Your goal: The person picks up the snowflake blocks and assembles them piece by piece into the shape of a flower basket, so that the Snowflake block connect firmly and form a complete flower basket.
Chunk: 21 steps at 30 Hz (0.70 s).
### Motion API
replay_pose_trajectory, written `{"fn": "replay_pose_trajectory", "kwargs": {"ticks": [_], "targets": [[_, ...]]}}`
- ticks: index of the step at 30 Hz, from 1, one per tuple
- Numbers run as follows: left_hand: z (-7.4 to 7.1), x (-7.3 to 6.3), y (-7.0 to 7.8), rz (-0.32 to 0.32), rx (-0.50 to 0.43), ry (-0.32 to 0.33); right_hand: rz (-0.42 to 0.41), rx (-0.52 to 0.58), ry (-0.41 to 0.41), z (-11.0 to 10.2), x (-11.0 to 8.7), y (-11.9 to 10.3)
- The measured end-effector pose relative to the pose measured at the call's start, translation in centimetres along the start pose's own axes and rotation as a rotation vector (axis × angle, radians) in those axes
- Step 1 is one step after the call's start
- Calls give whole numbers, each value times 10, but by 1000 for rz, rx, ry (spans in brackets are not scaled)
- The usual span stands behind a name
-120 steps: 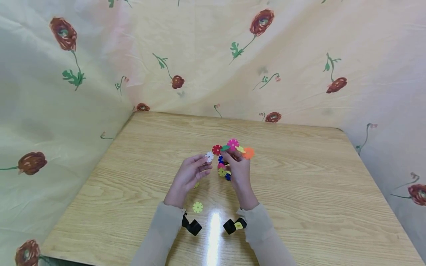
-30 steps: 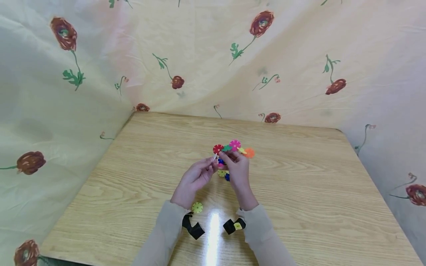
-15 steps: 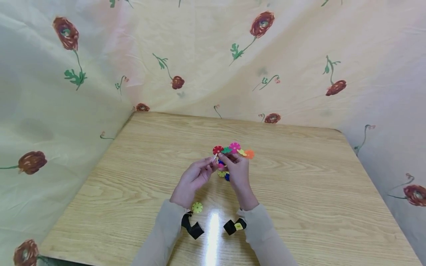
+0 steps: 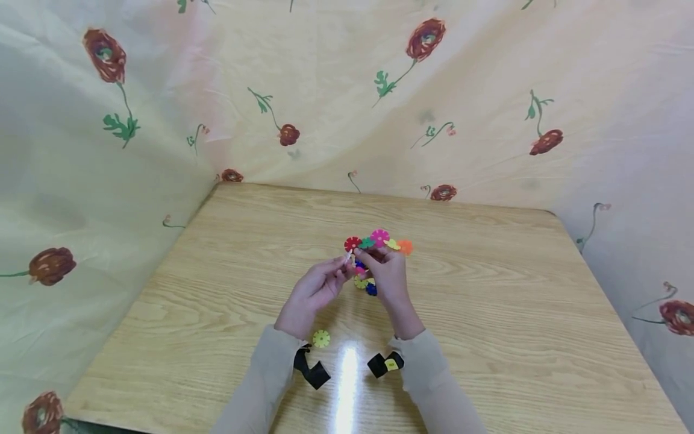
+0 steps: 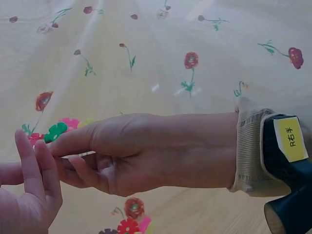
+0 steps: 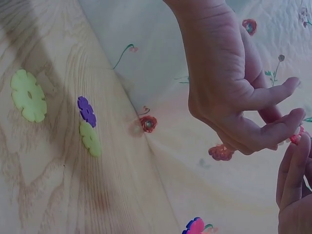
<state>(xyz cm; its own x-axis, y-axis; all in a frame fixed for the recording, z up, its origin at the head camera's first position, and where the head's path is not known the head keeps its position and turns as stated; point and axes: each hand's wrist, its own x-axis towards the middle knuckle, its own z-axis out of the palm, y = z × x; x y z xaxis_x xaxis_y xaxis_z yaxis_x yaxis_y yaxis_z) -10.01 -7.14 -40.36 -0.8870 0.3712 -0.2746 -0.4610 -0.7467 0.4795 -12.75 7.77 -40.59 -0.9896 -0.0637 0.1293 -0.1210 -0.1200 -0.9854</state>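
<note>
In the head view my left hand point(image 4: 314, 292) pinches a white notched plastic disc point(image 4: 348, 257), turned nearly edge-on. My right hand point(image 4: 389, 278) pinches a chain of joined notched discs: a red disc point(image 4: 352, 243), a green disc point(image 4: 366, 242), a pink disc point(image 4: 379, 237), a yellow disc point(image 4: 392, 244) and an orange disc point(image 4: 404, 247). The white disc is close by the red one; fingers hide whether they interlock. The right wrist view shows the left hand point(image 6: 224, 83) meeting the right hand's fingertips point(image 6: 297, 161) around a red piece.
Below the hands are a yellow-green disc point(image 4: 361, 282) and a blue disc point(image 4: 371, 289); whether they hang or lie there, I cannot tell. A loose yellow disc point(image 4: 321, 339) lies on the wooden table point(image 4: 515, 313). Floral cloth point(image 4: 336, 108) surrounds the table.
Since 4 s ago the left hand has moved right, bringing the white disc against the chain's red end and turning it edge-on. Over the last second both hands have barely shifted.
</note>
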Motion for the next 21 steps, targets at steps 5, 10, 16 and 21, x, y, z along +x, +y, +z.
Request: {"fn": "replay_pose_trajectory", "kwargs": {"ticks": [5,10,16,21], "targets": [[-2,-2,1,0,23,-22,2,7,-16,-2,2,-1],[-3,-1,1,-10,38,-46,12,-15,-16,-4,2,-2],[-6,1,1,-25,42,-49,13,-16,-31,-6,1,-2],[-8,2,2,-49,49,-63,17,-22,-38,-7,2,-2]]}}
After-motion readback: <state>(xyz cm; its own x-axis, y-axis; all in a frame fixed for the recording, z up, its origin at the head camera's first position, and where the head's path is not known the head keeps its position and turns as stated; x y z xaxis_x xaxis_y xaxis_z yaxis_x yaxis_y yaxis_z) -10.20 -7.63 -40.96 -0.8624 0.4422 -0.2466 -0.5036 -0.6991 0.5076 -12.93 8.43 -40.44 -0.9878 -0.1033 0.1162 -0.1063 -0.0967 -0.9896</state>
